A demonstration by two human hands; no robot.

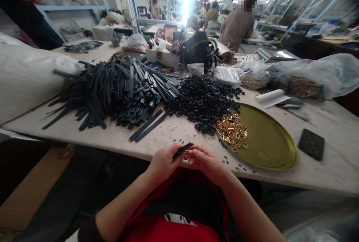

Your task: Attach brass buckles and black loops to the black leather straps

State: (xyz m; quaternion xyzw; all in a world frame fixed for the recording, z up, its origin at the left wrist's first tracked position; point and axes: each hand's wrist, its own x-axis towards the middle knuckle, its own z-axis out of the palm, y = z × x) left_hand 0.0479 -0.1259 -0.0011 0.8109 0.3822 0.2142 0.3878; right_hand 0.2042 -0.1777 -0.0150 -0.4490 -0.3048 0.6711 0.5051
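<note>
My left hand [167, 158] is closed on a short dark strip [183, 149] at the table's front edge. My right hand [202, 160] meets it there, its fingers pinched at the strip's end around something small that I cannot make out. Beyond my hands lies a large pile of dark flat strips [123, 89], with two loose strips [150, 125] in front of it. A heap of small black loops [200, 96] sits to its right. Gold metal buckles [232, 130] lie on the left side of a round olive tray [269, 137].
A black phone [311, 144] lies right of the tray. Plastic-wrapped bundles [255, 75], a black bag [196, 49] and a white box [162, 58] stand farther back. A big white sack [30, 77] bounds the left side. Several people are in the background.
</note>
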